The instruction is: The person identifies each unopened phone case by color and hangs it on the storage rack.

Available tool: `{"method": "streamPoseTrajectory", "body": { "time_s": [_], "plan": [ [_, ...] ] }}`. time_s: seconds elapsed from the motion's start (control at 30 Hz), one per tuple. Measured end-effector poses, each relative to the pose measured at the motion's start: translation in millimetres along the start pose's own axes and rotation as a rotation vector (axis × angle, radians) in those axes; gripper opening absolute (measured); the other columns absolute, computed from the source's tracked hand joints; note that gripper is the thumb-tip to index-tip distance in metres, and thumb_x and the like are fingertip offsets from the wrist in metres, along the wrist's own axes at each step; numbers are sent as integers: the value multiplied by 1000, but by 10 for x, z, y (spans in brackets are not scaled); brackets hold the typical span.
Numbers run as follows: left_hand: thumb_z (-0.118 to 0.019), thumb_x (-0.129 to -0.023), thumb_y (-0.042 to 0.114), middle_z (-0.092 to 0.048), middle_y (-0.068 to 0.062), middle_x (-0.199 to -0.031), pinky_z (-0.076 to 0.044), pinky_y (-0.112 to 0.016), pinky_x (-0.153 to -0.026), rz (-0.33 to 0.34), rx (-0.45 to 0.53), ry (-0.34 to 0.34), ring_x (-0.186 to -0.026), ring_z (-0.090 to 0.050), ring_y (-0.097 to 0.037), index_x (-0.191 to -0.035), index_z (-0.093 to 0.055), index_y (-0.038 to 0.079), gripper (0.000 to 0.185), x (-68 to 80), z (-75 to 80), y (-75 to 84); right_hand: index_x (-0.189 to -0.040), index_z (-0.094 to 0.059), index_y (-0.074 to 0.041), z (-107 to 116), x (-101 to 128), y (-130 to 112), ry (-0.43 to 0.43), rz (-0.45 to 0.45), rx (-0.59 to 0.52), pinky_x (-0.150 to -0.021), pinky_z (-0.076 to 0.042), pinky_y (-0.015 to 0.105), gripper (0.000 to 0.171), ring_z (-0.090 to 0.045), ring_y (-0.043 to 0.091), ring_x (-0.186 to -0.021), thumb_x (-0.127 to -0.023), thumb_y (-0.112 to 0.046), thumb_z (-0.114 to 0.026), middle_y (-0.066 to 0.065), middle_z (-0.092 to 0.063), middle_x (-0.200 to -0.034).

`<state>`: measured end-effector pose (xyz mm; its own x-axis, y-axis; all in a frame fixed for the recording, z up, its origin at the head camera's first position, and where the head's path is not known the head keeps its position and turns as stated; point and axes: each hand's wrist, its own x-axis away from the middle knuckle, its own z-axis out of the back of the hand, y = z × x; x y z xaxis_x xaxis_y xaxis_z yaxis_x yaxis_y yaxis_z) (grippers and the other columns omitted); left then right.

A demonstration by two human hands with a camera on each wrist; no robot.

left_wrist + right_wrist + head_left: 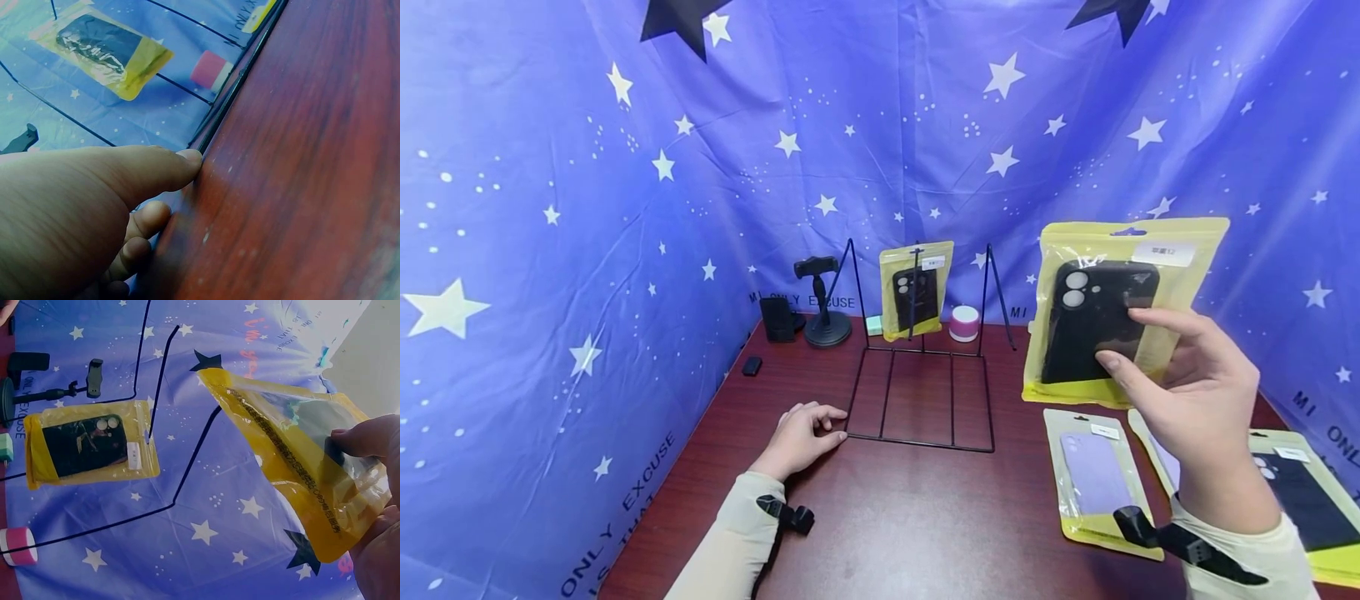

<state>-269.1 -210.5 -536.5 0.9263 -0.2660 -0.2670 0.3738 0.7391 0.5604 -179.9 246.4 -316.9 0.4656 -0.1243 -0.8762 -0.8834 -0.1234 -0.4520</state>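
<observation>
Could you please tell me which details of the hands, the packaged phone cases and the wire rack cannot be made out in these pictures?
- Label text on the held case: too small in the head view.
- Right hand palm side: turned away in the head view; cut off by the edge in the right wrist view.
- Left hand fingertips at the rack: curled under, contact unclear.
- Black case at the table's right: cut off by the edge and the right sleeve.
</observation>
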Motion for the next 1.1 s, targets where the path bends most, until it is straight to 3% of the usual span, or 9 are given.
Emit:
{"method": "streamPoseTrajectory", "body": {
  "time_s": [0.17, 0.27, 0.37, 0.43, 0.5, 0.53, 0.63, 0.8, 1.1],
  "plan": [
    [-88, -86, 28, -58, 12, -84, -35, -43, -86, -4, 11, -6, -85, -51, -12, -114, -79, 27, 29, 5, 4, 19, -116, -60, 28, -14, 29, 20, -22, -14, 19, -49, -41, 17, 48, -70, 17, -73, -69, 31, -72, 24, -72, -107],
    [-88, -87, 27, -57, 11, -84, -35, -45, -89, -2, 15, -11, -85, -52, -12, -114, -79, 27, 29, 4, -7, 17, -115, -62, 27, -62, 40, 13, -44, -14, 49, -42, -29, 18, 44, -57, 4, -56, -72, 30, -70, 20, -73, -104],
    [-87, -87, 28, -57, 11, -84, -35, -48, -94, 2, 13, -15, -85, -53, -13, -114, -79, 27, 28, 5, -9, 21, -112, -62, 28, -148, 47, 14, -54, -9, 42, -55, -44, 19, 39, -59, 7, -65, -73, 30, -66, 18, -74, -106],
    [-87, -87, 27, -58, 10, -84, -35, -49, -96, 4, 11, -18, -85, -53, -13, -114, -79, 26, 28, 5, -6, 28, -111, -62, 28, -205, 58, 15, -63, -11, 33, -74, -52, 22, 39, -65, 13, -79, -72, 32, -63, 17, -74, -106],
    [-88, -87, 27, -58, 10, -84, -35, -48, -96, 5, 12, -23, -85, -53, -14, -115, -79, 26, 29, 9, 4, 40, -110, -62, 29, -257, 74, 26, -64, -18, 25, -94, -49, 27, 39, -65, 24, -102, -71, 33, -60, 18, -74, -111],
    [-88, -87, 27, -58, 10, -84, -35, -48, -96, 4, 11, -22, -85, -53, -14, -114, -79, 26, 29, 9, 4, 41, -111, -62, 29, -273, 84, 33, -71, -23, 22, -96, -48, 27, 41, -65, 25, -106, -70, 33, -59, 18, -74, -112],
    [-88, -87, 27, -58, 10, -84, -35, -45, -90, -2, 7, -15, -84, -52, -13, -114, -79, 26, 28, 11, 1, 40, -113, -60, 30, -288, 116, 74, -100, -35, 5, -90, -52, 27, 43, -67, 24, -99, -70, 34, -59, 19, -72, -113],
    [-88, -86, 27, -58, 11, -83, -35, -44, -89, -11, 7, 0, -84, -52, -11, -113, -80, 26, 29, 9, -6, 26, -117, -57, 30, -268, 164, 166, -144, -67, -41, -63, -51, 20, 48, -63, 16, -72, -70, 38, -60, 19, -67, -104],
    [-88, -86, 28, -56, 13, -83, -35, -43, -88, -12, -10, 10, -83, -51, -9, -114, -79, 28, 29, 2, -7, 5, -122, -61, 22, -416, 287, 289, -179, -135, 44, -56, -48, 20, 57, -61, 13, -66, -68, 39, -67, 17, -63, -94]
  ]
}}
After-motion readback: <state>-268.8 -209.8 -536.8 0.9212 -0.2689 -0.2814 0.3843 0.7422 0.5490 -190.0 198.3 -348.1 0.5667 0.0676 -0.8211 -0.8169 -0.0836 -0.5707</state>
